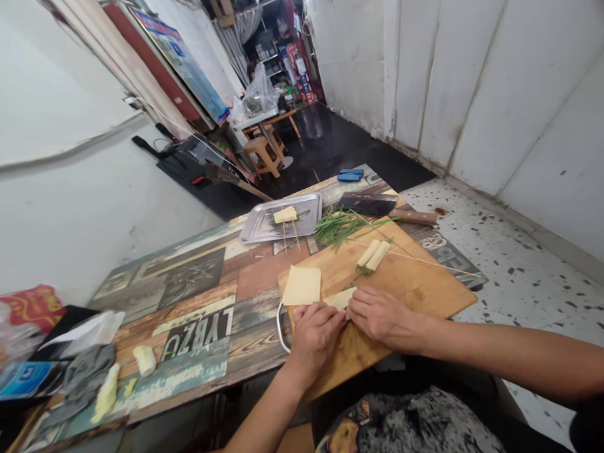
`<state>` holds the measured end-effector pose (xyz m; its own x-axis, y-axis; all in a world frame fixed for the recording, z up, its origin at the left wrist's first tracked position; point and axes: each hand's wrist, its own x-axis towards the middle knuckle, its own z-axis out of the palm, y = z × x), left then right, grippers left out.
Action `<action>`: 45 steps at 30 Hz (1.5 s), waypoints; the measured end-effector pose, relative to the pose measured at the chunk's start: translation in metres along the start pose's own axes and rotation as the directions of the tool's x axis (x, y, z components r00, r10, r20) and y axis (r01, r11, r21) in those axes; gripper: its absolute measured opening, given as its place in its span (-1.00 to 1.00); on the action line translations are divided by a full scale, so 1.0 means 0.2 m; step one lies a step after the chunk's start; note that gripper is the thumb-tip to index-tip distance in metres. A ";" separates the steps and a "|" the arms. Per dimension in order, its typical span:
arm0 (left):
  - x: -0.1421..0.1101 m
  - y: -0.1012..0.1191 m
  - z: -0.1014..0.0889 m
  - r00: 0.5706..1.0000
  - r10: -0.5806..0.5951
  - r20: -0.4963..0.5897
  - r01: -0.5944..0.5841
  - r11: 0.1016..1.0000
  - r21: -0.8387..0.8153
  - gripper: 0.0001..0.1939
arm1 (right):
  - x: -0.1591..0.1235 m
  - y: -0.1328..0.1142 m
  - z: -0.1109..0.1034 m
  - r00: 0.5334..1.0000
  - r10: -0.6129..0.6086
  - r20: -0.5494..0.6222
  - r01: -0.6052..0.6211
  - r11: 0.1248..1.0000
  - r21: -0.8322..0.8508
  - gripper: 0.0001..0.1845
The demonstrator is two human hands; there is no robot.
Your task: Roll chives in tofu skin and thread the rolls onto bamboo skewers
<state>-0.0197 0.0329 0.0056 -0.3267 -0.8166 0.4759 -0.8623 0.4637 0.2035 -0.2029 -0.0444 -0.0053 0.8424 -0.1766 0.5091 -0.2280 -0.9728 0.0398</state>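
My left hand [315, 336] and my right hand [383, 318] are side by side over the wooden cutting board [424, 284]. Between them lies a pale yellow tofu sheet [339, 298], its near edge pinched under my closed fingers. What is tucked inside it is mostly hidden. Another flat, square tofu sheet [302, 284] rests just beyond my left hand. Two tofu rolls [374, 255] with green ends lie together beyond my right hand. Long green chives [338, 226] are heaped at the board's far edge, and thin wooden skewers [423, 256] stretch across its right side.
A metal tray [252, 232] holds skewered tofu rolls [285, 215]. Behind the board lie a cleaver [366, 202] and a blue box [350, 175]. Vegetable scraps [145, 360] and a grey cloth [86, 379] are at the table's left end.
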 end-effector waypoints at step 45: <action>-0.01 0.00 -0.01 1.000 0.017 0.025 -0.023 0.972 0.235 -0.84 | 0.13 0.17 -0.02 0.954 0.074 0.292 -0.156 0.950 0.269 -0.73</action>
<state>-0.0180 0.0355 0.0071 -0.3512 -0.8169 0.4575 -0.9215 0.3881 -0.0143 -0.1917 -0.0810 0.0131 0.9288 -0.2842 0.2378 -0.2169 -0.9372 -0.2732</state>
